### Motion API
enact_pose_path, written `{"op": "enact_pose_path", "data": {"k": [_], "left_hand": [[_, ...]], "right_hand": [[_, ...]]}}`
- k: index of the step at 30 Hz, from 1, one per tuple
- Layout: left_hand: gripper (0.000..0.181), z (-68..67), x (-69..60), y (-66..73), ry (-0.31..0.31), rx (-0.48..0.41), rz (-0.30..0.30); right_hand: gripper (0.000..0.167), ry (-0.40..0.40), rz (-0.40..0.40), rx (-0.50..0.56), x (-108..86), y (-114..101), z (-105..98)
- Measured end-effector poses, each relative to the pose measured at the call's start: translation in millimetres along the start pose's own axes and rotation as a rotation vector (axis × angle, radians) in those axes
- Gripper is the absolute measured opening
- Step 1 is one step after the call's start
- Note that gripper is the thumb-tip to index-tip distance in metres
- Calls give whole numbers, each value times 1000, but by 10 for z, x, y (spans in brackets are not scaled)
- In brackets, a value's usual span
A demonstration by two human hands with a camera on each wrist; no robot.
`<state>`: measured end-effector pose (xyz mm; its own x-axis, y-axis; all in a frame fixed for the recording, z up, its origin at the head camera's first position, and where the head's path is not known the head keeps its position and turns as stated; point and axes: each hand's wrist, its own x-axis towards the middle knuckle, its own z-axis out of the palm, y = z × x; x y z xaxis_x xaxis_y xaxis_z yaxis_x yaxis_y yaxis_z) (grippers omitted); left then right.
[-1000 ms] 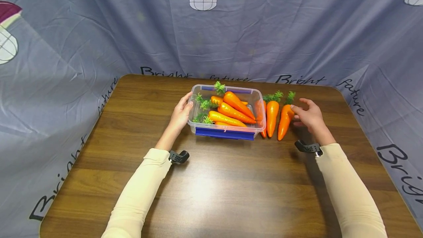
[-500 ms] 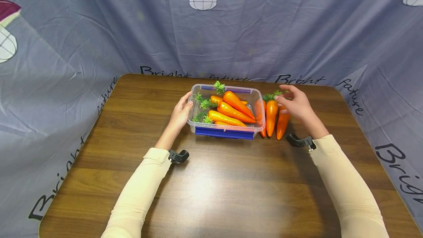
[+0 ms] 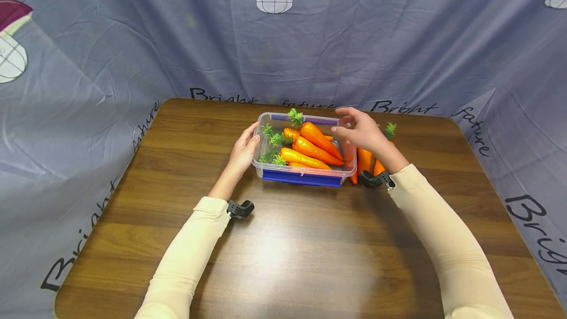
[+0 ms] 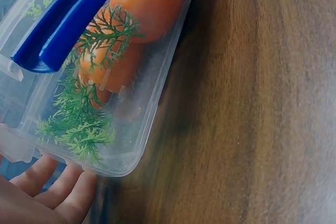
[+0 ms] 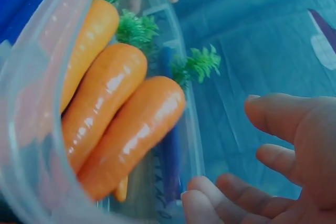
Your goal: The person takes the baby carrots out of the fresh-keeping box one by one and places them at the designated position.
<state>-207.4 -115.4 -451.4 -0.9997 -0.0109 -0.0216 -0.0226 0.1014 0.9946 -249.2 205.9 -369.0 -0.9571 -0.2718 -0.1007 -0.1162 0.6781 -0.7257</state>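
A clear plastic food container [image 3: 310, 174] with blue clips holds several orange carrots [image 3: 318, 151] with green tops. At its left end my left hand [image 3: 243, 151] grips the wall, thumb by the rim; in the left wrist view, its fingers [image 4: 79, 195] touch the outside of that end. My right hand [image 3: 363, 132] hovers over the container's right back corner, fingers spread and holding nothing. The right wrist view shows this hand [image 5: 310, 156] apart from the carrots [image 5: 110, 90] inside. More carrots [image 3: 364, 159] lie right of the container, partly hidden by my right hand and wrist.
A brown wooden table [image 3: 283, 240] bears everything. Its back edge meets a grey-blue curtain [image 3: 186, 38] printed with lamps and lettering. Black wrist-camera mounts [image 3: 240, 208] stick out from both wrists.
My right hand has moved left, from beside the rightmost loose carrot, across the loose carrots to the container's right back corner. My left hand and the container have stayed in place.
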Motion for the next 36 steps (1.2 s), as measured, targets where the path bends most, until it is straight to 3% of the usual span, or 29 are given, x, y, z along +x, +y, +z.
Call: {"op": "enact_pose_path", "data": {"k": [8,17,23,31,36], "left_hand": [[49,-7,14,-5,-3,-5,-4],[49,4,10,-15,7,2,-18],[48,7,10,-25,1,6,-10],[49,-7,0,17,1,2,-8],[49,-5,-2,6,12,10,-23]], "right_hand": [[60,-82,-7,-61,180,-120,147],[60,-183,22,-85,287,-110,321],[62,-237,-10,-77,303,-94,407],[69,-249,-46,-108,357,-72,474],[70,-201,-33,-136,359,-42,517]]}}
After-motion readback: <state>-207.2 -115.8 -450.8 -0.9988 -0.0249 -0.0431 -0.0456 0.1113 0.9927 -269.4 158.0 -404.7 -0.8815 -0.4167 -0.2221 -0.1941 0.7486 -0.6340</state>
